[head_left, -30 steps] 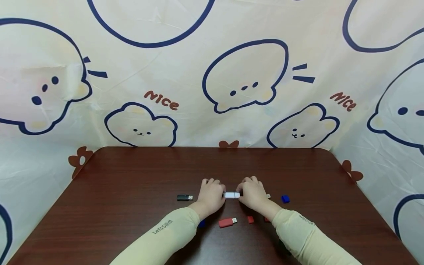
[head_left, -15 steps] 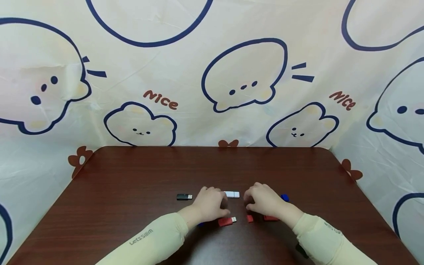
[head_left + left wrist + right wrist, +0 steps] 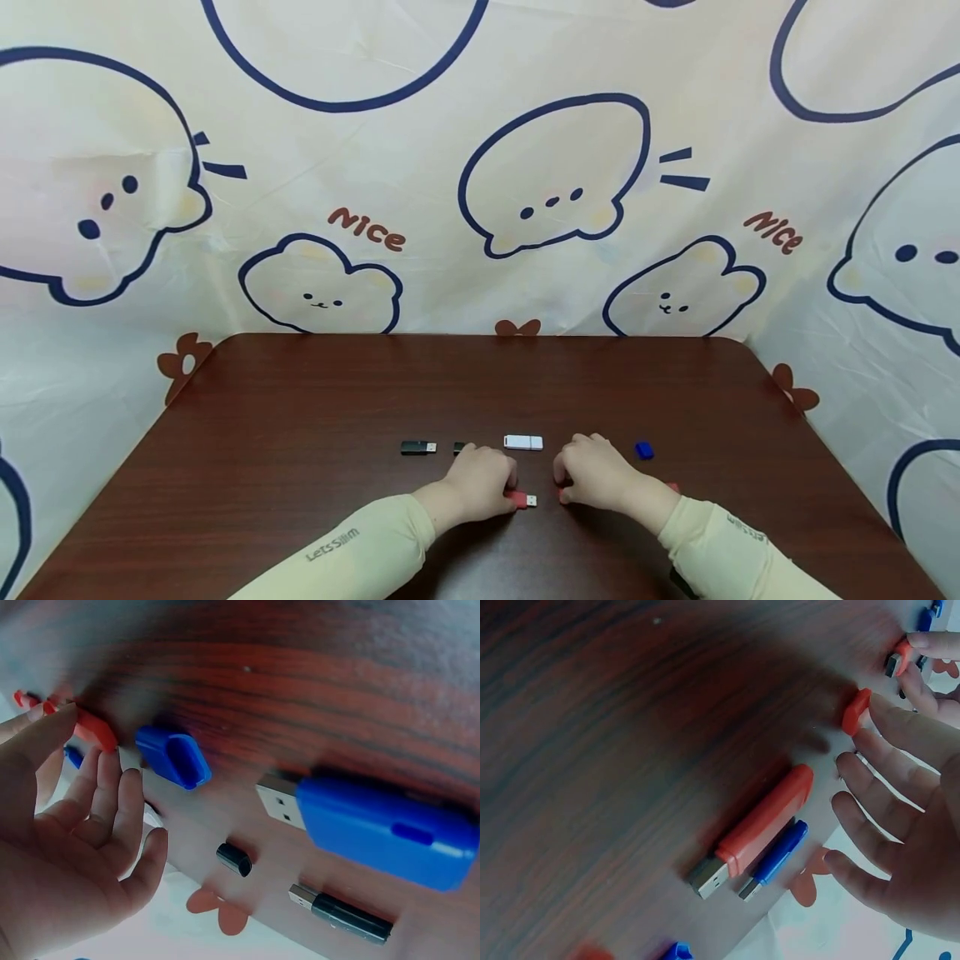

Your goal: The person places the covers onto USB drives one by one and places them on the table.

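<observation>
In the head view, my left hand (image 3: 480, 483) pinches a red USB stick (image 3: 519, 500), its metal plug pointing right. Across a short gap, my right hand (image 3: 600, 475) has thumb and fingertips at a small red cap. The right wrist view shows that red cap (image 3: 856, 712) between the thumb and index finger, with the other fingers loosely spread. Just beyond the hands lies a white USB stick (image 3: 523, 442) with its cap on. The left wrist view has the red stick's body (image 3: 96, 730) between thumb and fingers.
Left of the hands are a black USB stick (image 3: 417, 447), its black cap (image 3: 234, 859), a blue USB stick (image 3: 386, 829) and a blue cap (image 3: 174, 757). On the right lie another red stick (image 3: 765, 821), a slim blue stick (image 3: 780, 853) and a blue cap (image 3: 644, 451).
Both hands have let go of the white USB stick and come nearer the body. The left now holds the red stick, the right the red cap.
</observation>
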Action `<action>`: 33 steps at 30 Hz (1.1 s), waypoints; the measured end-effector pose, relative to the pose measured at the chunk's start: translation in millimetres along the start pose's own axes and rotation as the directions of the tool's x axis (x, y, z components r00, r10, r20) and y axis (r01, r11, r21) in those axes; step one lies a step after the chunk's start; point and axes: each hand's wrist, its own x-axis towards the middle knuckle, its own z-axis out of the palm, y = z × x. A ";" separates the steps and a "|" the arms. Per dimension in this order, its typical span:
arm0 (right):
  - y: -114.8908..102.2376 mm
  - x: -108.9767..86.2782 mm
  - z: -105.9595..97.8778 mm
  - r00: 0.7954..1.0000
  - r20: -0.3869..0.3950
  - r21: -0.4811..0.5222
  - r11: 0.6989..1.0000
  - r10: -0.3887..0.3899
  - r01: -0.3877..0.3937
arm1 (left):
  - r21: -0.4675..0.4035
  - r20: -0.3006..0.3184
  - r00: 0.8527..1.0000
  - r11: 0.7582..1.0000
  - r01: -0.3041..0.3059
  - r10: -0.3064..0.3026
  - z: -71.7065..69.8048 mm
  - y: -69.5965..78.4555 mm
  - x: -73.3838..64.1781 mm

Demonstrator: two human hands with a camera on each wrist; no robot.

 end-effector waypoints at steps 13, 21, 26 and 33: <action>-1.2 0.7 3.1 1.000 0.007 0.029 0.999 0.018 -0.018 | -0.020 0.006 1.000 1.000 -0.001 0.001 1.6 1.7 1.8; 1.9 2.1 -0.8 0.996 0.025 0.227 0.970 0.082 -0.085 | -0.148 0.057 0.998 0.989 0.014 -0.006 -2.3 2.9 2.7; 11.6 4.9 -5.3 0.992 0.042 0.508 0.852 0.120 -0.124 | -0.343 0.043 0.998 0.938 0.051 -0.038 -8.3 -3.2 7.3; 22.5 3.2 -8.9 0.972 0.118 0.791 0.572 0.203 -0.215 | -0.568 0.012 0.998 0.821 0.058 -0.062 -18.4 -11.2 12.2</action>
